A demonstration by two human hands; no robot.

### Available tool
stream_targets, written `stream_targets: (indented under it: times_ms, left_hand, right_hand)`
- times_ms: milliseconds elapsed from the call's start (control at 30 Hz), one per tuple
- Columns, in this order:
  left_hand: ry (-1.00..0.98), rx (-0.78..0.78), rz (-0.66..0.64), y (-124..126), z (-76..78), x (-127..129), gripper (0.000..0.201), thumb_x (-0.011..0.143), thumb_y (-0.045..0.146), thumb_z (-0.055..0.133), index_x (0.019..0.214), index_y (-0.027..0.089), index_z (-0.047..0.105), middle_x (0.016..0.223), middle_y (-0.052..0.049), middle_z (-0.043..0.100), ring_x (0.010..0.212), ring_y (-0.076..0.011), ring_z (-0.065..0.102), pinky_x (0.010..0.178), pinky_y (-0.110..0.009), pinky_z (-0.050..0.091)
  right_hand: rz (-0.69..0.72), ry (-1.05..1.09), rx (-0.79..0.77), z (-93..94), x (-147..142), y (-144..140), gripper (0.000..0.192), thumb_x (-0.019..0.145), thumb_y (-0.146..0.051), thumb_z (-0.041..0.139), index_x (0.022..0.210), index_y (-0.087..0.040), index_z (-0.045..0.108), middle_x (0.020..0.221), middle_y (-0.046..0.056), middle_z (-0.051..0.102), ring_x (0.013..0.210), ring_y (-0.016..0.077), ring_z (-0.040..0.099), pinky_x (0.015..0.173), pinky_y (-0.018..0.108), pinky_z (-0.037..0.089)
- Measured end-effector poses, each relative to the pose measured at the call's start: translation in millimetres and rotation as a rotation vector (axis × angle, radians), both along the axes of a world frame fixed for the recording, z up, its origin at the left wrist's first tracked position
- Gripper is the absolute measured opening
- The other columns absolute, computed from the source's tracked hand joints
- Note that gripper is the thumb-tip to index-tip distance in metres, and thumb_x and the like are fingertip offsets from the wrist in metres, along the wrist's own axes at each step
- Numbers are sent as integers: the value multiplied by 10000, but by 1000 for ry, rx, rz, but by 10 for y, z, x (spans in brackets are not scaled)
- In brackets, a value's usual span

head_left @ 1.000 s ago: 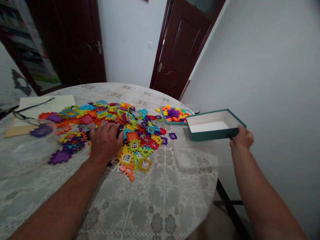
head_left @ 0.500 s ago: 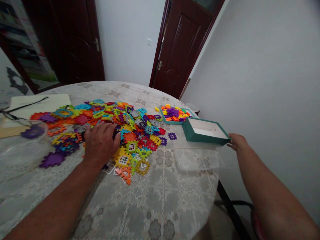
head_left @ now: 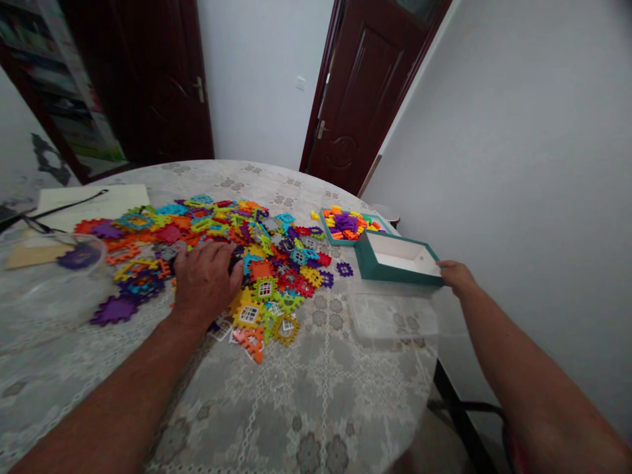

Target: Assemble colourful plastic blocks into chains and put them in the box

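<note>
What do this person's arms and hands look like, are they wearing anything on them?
Both arms are bare up to the picture's edge: no sleeves, gloves, watch or bracelet show. The left hand and right hand show no rings. Fine hair shows on the forearms.

Two teal boxes (head_left: 395,260) (head_left: 345,225), one clear lid (head_left: 392,315), two hands (head_left: 207,280) (head_left: 457,276), uncounted plastic tiles (head_left: 266,263).

A round table (head_left: 316,395) is covered with a patterned lace cloth. The left hand (head_left: 207,280) is laid flat on a spread of colourful interlocking tiles (head_left: 266,263). Right of that pile, the near corner of an open green box (head_left: 397,260) is touched by the right hand (head_left: 457,276). Behind the box, a tray of small bricks (head_left: 345,225) is seen; before it, a clear lid (head_left: 392,315).
</note>
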State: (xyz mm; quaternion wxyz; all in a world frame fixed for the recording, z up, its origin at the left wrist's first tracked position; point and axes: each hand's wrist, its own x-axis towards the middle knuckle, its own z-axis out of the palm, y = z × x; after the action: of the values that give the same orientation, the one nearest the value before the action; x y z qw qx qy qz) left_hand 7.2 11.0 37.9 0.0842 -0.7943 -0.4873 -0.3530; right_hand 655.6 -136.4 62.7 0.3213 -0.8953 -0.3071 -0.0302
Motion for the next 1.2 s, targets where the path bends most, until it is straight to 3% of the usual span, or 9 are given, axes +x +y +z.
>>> stream_targets:
  times_ms: [167, 467, 567, 633, 767, 867, 933, 1033, 1200]
  left_hand:
    - [-6, -9, -6, -5, 14, -9, 375, 985, 349, 573, 1302, 169, 658, 1326, -194, 693, 1341, -414, 564, 1194, -630, 294]
    - [22, -37, 35, -35, 35, -15, 388, 1012, 371, 532, 1316, 166, 661, 1318, -187, 708, 1340, -391, 567, 1209, -624, 282]
    - [49, -58, 60, -43, 31, -25, 412, 1013, 385, 532, 1334, 163, 663, 1308, -185, 715, 1324, -391, 572, 1215, -632, 264]
    - [80, -74, 82, -46, 37, -35, 408, 1014, 406, 536, 1315, 169, 678, 1292, -181, 726, 1298, -387, 584, 1203, -629, 279]
    - [174, -115, 109, -54, 72, -44, 370, 1043, 439, 489, 1202, 203, 725, 1225, -159, 757, 1258, -372, 603, 1178, -620, 307]
    - [209, -137, 112, -56, 106, -19, 405, 1067, 445, 435, 1229, 212, 723, 1220, -154, 762, 1258, -366, 601, 1146, -596, 345]
    - [224, -160, 131, -47, 135, 19, 441, 1079, 445, 394, 1254, 201, 717, 1197, -161, 768, 1238, -379, 600, 1069, -572, 404]
    - [278, -190, 156, 5, 196, 99, 466, 1087, 418, 346, 1268, 193, 712, 1176, -167, 776, 1190, -412, 599, 959, -567, 440]
    - [382, -274, 99, 276, 306, 259, 430, 1068, 383, 375, 1324, 231, 685, 1257, -141, 768, 1216, -394, 594, 999, -561, 424]
  right_hand:
    - [65, 33, -91, -14, -115, 118, 554, 593, -73, 593, 1092, -107, 832, 781, 70, 763, 632, 153, 631, 589, 227, 456]
    - [190, -66, -197, 16, -481, 254, 532, 598, -44, 584, 1048, -168, 839, 931, 76, 792, 729, 176, 664, 706, 264, 517]
    - [196, -101, -226, 103, -618, 275, 476, 624, -35, 588, 1016, -151, 830, 923, 105, 780, 833, 235, 700, 822, 336, 556]
    - [205, -181, -196, 208, -815, 291, 421, 664, -47, 598, 1015, -141, 811, 1034, 146, 774, 1024, 293, 706, 980, 405, 546]
    - [419, -497, 126, 412, -1711, 243, 348, 825, -100, 546, 1100, -162, 751, 1305, 170, 712, 1299, 315, 617, 1207, 502, 418]
    - [896, -474, 307, 394, -2721, 108, 298, 907, -135, 544, 1138, -211, 715, 1250, 133, 732, 1187, 273, 673, 1115, 486, 512]
    - [1200, -396, 319, 273, -3367, 34, 296, 914, -109, 542, 1133, -228, 701, 1200, 107, 741, 1137, 247, 679, 1027, 445, 564]
    - [1458, -346, 262, -8, -4066, 39, 313, 889, -90, 555, 1148, -205, 686, 1235, 126, 720, 1145, 251, 654, 990, 427, 574]
    - [1539, -297, 375, -438, -4475, 208, 261, 890, -119, 547, 1107, -195, 671, 1196, 125, 710, 1115, 254, 633, 972, 410, 567]
